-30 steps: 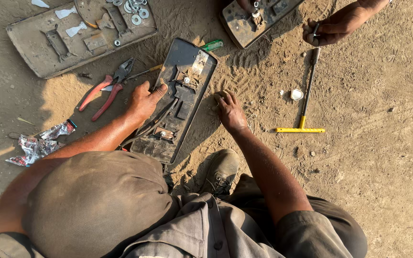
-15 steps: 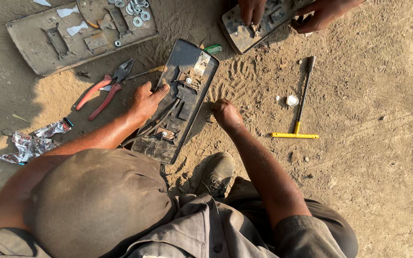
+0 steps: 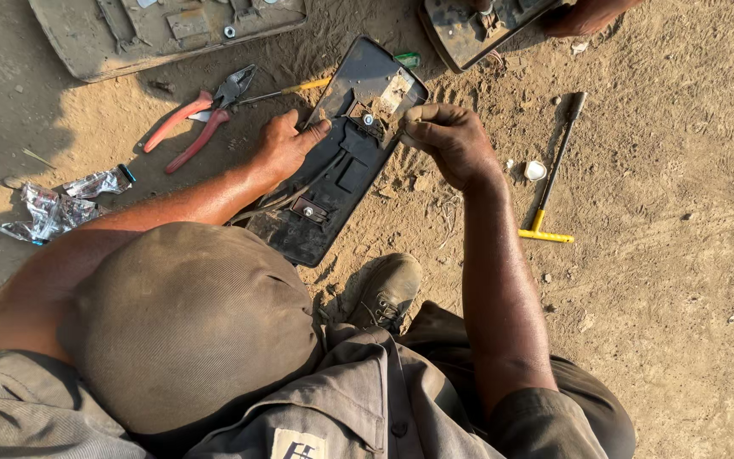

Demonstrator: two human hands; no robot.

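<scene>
Sandy ground, black panel, red-handled pliers, yellow-handled wrench (crumpled wrappers too)

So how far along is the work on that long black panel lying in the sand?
Looks mid-way. Done: the black panel lies inside-up on the sand, its brackets and a screw exposed. In hand: the left hand presses on its edge while the right hand pinches a small piece at its upper end. Left: fittings are still on the panel. The red-handled pliers and yellow T-handle wrench lie beside it.
</scene>
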